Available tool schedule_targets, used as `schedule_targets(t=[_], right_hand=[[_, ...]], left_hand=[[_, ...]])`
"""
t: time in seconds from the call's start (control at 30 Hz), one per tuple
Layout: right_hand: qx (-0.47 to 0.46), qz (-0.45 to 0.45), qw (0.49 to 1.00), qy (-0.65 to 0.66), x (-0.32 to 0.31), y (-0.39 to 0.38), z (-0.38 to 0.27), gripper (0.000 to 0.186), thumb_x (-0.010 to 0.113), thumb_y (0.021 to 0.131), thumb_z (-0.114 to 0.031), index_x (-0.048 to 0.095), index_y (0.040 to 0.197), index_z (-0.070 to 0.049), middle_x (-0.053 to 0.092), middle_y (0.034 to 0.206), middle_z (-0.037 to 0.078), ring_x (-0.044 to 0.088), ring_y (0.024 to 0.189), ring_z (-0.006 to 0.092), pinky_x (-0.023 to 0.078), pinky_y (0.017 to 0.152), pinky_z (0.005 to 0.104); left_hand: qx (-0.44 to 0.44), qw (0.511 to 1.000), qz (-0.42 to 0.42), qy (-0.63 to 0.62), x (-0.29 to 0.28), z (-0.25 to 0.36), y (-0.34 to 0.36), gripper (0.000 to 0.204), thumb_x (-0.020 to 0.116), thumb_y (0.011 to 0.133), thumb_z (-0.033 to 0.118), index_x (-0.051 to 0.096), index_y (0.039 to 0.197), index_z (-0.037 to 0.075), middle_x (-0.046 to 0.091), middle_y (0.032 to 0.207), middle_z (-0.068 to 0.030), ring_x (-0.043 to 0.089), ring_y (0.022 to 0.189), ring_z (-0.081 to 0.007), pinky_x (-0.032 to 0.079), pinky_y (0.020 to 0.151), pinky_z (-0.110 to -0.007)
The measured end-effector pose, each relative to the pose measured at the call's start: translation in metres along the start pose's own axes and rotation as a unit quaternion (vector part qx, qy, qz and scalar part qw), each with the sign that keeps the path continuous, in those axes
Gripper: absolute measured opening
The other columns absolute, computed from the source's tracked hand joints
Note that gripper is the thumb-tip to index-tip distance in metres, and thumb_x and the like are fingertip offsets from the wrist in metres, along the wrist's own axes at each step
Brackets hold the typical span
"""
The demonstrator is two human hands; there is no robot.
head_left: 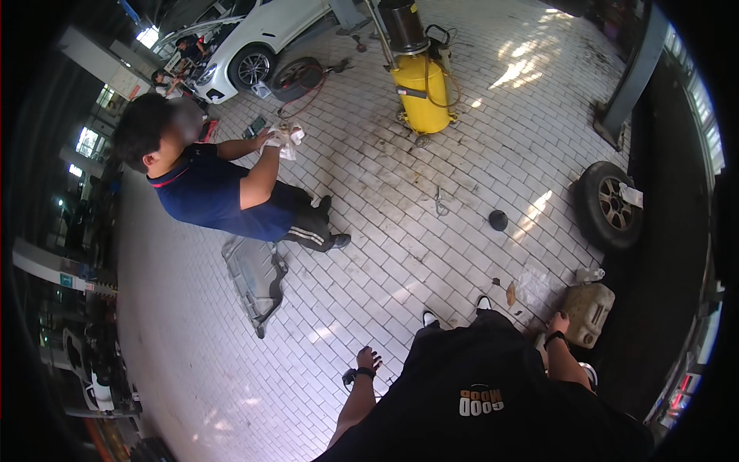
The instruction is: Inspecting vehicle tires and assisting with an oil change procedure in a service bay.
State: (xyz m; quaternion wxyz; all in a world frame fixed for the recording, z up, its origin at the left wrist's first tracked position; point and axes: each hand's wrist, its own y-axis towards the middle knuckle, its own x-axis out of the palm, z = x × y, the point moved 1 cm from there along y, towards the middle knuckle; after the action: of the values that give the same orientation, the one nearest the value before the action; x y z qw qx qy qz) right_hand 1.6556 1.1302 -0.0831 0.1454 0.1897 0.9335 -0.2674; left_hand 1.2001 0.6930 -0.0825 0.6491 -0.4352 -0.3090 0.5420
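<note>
My left hand (368, 359) hangs at my side over the white tiled floor (400, 254), fingers spread and empty, a dark band on the wrist. My right hand (558, 322) is lowered next to a beige plastic canister (591, 312) standing on the floor. Its fingers curl toward the canister's near edge, and I cannot tell whether they touch or grip anything. My black shirt and white-tipped shoes (483, 302) fill the lower edge.
A person in a navy shirt (208, 192) bends over at the left, holding a white rag (286, 138). A grey underbody panel (254, 279) lies by their feet. A yellow oil drainer (422, 92), a loose wheel (610, 204), a black cap (498, 220), a lift post (627, 85) and a white car (262, 35) are around.
</note>
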Motion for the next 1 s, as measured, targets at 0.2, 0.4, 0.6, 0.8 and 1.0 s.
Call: schedule_targets(t=[0.2, 0.4, 0.6, 0.8, 1.0], right_hand=[[0.005, 0.012, 1.0, 0.0, -0.007, -0.006, -0.004, 0.021, 0.047, 0.076, -0.013, 0.056, 0.092, -0.002, 0.05, 0.065, 0.004, 0.047, 0.052, 0.0133, 0.042, 0.047, 0.0291], [-0.007, 0.016, 1.0, -0.014, -0.008, -0.01, -0.01, 0.024, 0.046, 0.077, -0.011, 0.056, 0.096, -0.001, 0.053, 0.066, 0.007, 0.049, 0.049, 0.014, 0.04, 0.043, 0.0281], [-0.016, 0.022, 0.999, -0.017, -0.01, 0.006, 0.006, 0.024, 0.045, 0.078, -0.011, 0.056, 0.096, -0.001, 0.053, 0.067, 0.007, 0.048, 0.048, 0.0144, 0.041, 0.044, 0.0283], [-0.001, 0.016, 1.0, -0.015, -0.008, 0.005, 0.004, 0.024, 0.046, 0.078, -0.012, 0.057, 0.096, -0.001, 0.055, 0.068, 0.007, 0.049, 0.048, 0.015, 0.041, 0.044, 0.0285], [-0.021, 0.026, 0.999, -0.034, -0.007, 0.006, 0.008, 0.024, 0.048, 0.077, -0.013, 0.058, 0.095, -0.002, 0.055, 0.069, 0.007, 0.051, 0.055, 0.0154, 0.043, 0.05, 0.0297]], left_hand=[[-0.005, 1.0, 0.004, 0.007, 0.002, -0.002, -0.002, 0.017, 0.046, 0.084, 0.026, 0.047, 0.098, 0.016, 0.05, 0.101, -0.0093, 0.054, 0.089, -0.0278, 0.045, 0.061, -0.039], [0.007, 1.0, 0.007, 0.025, 0.002, 0.0, 0.003, 0.021, 0.045, 0.085, 0.026, 0.048, 0.104, 0.017, 0.051, 0.099, -0.0087, 0.056, 0.086, -0.0275, 0.046, 0.061, -0.038], [0.009, 0.999, 0.002, 0.041, 0.008, 0.006, 0.003, 0.022, 0.045, 0.085, 0.026, 0.047, 0.105, 0.016, 0.053, 0.097, -0.0076, 0.057, 0.083, -0.0253, 0.046, 0.061, -0.037], [0.011, 0.999, 0.003, 0.039, 0.008, 0.007, -0.001, 0.023, 0.045, 0.085, 0.026, 0.047, 0.105, 0.016, 0.053, 0.097, -0.0078, 0.057, 0.083, -0.025, 0.046, 0.061, -0.036], [0.016, 0.999, 0.013, 0.034, 0.006, 0.005, -0.003, 0.023, 0.047, 0.084, 0.026, 0.045, 0.104, 0.015, 0.051, 0.102, -0.0097, 0.055, 0.086, -0.0271, 0.045, 0.062, -0.038]])
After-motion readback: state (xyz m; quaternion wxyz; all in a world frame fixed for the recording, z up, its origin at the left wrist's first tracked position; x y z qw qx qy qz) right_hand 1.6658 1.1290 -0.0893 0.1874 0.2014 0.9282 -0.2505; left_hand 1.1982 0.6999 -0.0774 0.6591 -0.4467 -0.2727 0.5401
